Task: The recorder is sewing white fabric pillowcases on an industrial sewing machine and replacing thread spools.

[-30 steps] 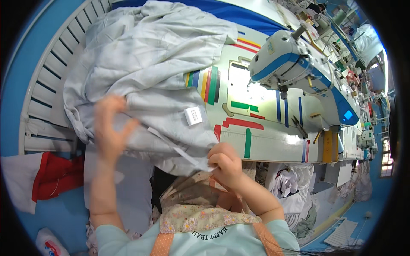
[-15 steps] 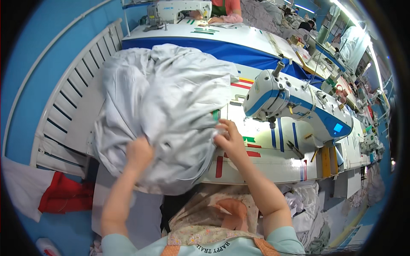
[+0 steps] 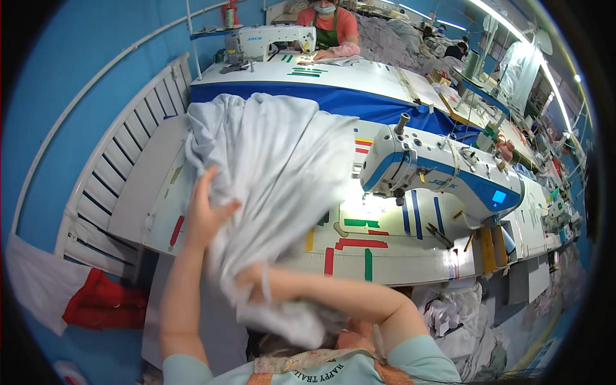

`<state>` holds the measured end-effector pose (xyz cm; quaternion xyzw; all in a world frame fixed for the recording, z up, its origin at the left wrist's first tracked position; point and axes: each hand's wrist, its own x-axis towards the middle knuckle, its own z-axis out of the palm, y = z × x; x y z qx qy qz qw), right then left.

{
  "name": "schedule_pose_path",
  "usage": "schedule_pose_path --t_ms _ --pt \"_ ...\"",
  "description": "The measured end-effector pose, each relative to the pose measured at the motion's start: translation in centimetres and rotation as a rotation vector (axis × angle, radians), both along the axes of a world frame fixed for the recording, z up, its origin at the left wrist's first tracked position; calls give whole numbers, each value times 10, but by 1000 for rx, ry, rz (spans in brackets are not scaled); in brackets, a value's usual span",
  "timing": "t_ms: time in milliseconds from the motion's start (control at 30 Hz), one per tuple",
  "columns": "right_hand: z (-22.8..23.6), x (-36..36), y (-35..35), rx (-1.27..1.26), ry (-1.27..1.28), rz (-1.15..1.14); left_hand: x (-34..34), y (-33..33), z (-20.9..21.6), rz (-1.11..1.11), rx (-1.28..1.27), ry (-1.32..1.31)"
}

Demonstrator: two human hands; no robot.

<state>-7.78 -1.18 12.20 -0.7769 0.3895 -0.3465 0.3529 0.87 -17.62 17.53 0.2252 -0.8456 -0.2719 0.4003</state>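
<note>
A large pale grey cloth lies in long folds over the left part of the sewing table. Its near end narrows, hangs over the front edge and is blurred by motion. At the cloth's left side is my left hand, open, its thumb apart from the raised fingers, resting against the folds. My right hand reaches across to the left and is closed around the gathered near end. Motion smears its fingers. Right of the cloth stands a white and blue sewing machine.
Coloured tape strips mark the white tabletop. Small scissors lie below the machine. A slatted white rail runs along the left. Beyond a blue cloth, a co-worker sits at another machine.
The cloth has gone from a wide heap to a narrower, drawn-out bundle pulled toward me. My right hand has crossed left and down onto it; my left hand has risen and opened.
</note>
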Motion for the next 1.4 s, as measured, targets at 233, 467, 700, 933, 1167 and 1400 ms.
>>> schedule_pose_path --t_ms 233,467,700,933,1167,1400 --pt "49 -25 39 -28 162 -468 0 -54 -83 208 -143 -634" --pt "-11 -114 -40 223 -19 -1228 19 159 -62 -577 47 -628" --pt "-6 61 36 57 -210 464 81 35 -22 -576 -20 -366" --pt "41 -26 38 -509 108 -749 111 40 -148 -84 -72 -372" --pt "-8 -6 30 26 111 -510 126 137 -123 -435 412 -355" --pt "-74 13 162 -32 -106 -130 228 120 -161 -227 801 -643"
